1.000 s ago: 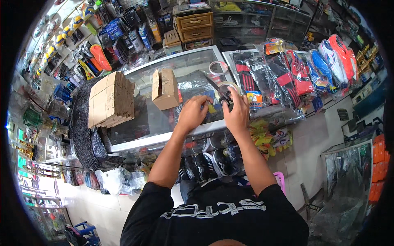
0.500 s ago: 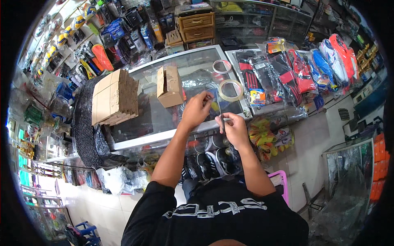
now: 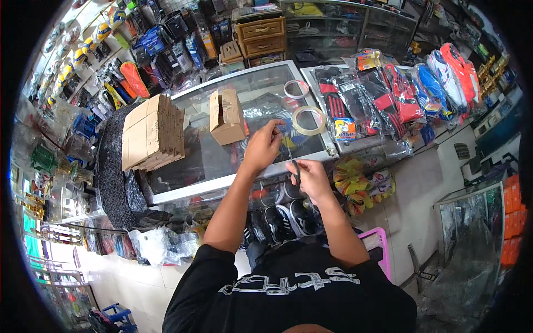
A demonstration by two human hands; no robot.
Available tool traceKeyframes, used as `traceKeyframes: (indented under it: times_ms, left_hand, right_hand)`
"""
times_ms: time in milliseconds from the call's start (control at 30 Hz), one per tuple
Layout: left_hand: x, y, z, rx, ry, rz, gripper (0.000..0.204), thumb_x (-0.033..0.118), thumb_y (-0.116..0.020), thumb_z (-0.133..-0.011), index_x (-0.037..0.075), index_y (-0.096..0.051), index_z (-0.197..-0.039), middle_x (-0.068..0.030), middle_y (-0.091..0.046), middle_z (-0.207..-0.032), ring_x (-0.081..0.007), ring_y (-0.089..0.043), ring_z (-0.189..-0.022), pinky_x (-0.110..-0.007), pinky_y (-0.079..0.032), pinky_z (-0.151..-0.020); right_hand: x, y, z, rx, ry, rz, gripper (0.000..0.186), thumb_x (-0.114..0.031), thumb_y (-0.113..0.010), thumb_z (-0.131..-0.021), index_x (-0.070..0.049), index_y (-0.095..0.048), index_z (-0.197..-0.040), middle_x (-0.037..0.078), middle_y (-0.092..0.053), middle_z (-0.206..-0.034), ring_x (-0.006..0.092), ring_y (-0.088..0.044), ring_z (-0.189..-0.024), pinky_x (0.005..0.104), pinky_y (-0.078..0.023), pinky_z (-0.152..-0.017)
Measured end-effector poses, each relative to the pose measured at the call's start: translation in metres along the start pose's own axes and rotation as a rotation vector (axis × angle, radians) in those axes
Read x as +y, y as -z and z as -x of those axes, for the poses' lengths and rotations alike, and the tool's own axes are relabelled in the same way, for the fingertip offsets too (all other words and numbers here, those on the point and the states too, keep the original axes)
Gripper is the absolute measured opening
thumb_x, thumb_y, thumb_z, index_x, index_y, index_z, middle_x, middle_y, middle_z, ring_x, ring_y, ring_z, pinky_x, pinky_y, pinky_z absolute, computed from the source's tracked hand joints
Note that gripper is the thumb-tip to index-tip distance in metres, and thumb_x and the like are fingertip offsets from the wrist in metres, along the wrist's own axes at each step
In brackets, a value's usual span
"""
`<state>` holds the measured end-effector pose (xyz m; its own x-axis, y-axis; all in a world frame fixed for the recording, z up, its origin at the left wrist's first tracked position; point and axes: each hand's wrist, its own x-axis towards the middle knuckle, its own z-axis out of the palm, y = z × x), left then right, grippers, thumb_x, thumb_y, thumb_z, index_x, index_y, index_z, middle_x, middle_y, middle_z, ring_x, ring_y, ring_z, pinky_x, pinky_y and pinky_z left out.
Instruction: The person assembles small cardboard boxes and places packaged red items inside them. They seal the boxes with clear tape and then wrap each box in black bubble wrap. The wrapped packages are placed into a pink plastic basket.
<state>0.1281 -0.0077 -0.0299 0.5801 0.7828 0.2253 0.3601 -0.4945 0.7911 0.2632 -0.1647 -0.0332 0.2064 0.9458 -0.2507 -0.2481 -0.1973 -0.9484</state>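
Over the front part of the glass counter [image 3: 183, 193], my left hand [image 3: 263, 147] has its fingers closed in a pinch. Whatever lies between those fingertips is too small and clear to make out. My right hand [image 3: 312, 181] grips dark-handled scissors [image 3: 296, 173] at the counter's front edge, their thin blades pointing away from me toward the left fingertips. Just beyond the hands lies a wide roll of clear tape [image 3: 297, 128], with a smaller tape roll [image 3: 286, 91] behind it. A small cardboard box [image 3: 228, 135] sits left of my left hand.
Stacked flat cardboard [image 3: 141, 133] occupies the counter's left end beside black wrapping [image 3: 111, 166]. Bagged sports goods [image 3: 383, 102] cover the right-hand counter. Shoes [image 3: 286, 219] fill the shelf below the front edge. A pink plastic stool [image 3: 383, 250] stands at my right.
The scissors have turned in my right hand, which has moved slightly left. My left hand has shifted a little left, fingers still pinched. The whole view has moved slightly.
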Motion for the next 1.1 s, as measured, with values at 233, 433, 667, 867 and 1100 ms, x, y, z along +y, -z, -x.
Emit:
traceKeyframes:
  times_ms: [233,433,667,867,1100]
  left_hand:
    - [0.000,0.000,0.001,0.071,0.019,0.018,0.039,0.006,-0.065,-0.100,0.003,-0.060,-0.139,-0.0138,-0.070,-0.092,-0.0263,-0.070,-0.084,-0.041,-0.054,-0.081]
    - [-0.009,-0.001,0.000,0.144,-0.053,0.058,0.041,0.004,-0.064,-0.099,0.006,-0.057,-0.139,-0.0169,-0.075,-0.098,-0.0371,-0.073,-0.084,-0.047,-0.055,-0.078]
    - [-0.007,0.001,0.004,0.059,-0.112,0.067,0.048,0.004,-0.066,-0.099,0.010,-0.053,-0.144,-0.0109,-0.078,-0.109,-0.0340,-0.073,-0.089,-0.046,-0.056,-0.082]
    - [0.001,0.004,0.006,-0.013,-0.086,0.085,0.055,-0.001,-0.066,-0.098,0.009,-0.051,-0.150,-0.0111,-0.077,-0.115,-0.0278,-0.070,-0.096,-0.040,-0.054,-0.088]
    - [0.006,0.003,0.007,-0.008,-0.134,0.001,0.056,0.003,-0.068,-0.094,0.010,-0.053,-0.147,-0.0097,-0.078,-0.114,-0.0322,-0.071,-0.097,-0.045,-0.055,-0.089]
  right_hand:
    - [0.002,0.002,0.000,-0.040,0.025,0.070,0.028,-0.023,-0.079,-0.103,0.005,-0.078,-0.105,-0.002,-0.068,-0.075,0.0059,-0.059,-0.063,0.0262,-0.045,-0.058]
    - [-0.018,0.003,0.006,0.172,0.301,0.515,0.023,-0.017,-0.079,-0.102,0.004,-0.076,-0.110,0.006,-0.074,-0.079,0.0137,-0.064,-0.063,0.0321,-0.049,-0.060]
    - [-0.029,0.022,-0.058,0.405,0.546,0.762,0.051,-0.011,-0.074,-0.101,0.007,-0.058,-0.145,0.029,-0.075,-0.113,0.0455,-0.074,-0.103,0.0499,-0.057,-0.086]
    - [-0.014,0.011,-0.080,0.656,0.750,0.886,0.054,-0.017,-0.073,-0.102,0.000,-0.054,-0.150,0.029,-0.072,-0.124,0.0509,-0.069,-0.112,0.0568,-0.055,-0.094]
    - [-0.006,0.020,-0.083,0.623,0.770,0.953,0.026,-0.015,-0.074,-0.101,0.002,-0.066,-0.120,0.025,-0.073,-0.108,0.0469,-0.070,-0.104,0.0537,-0.055,-0.090]
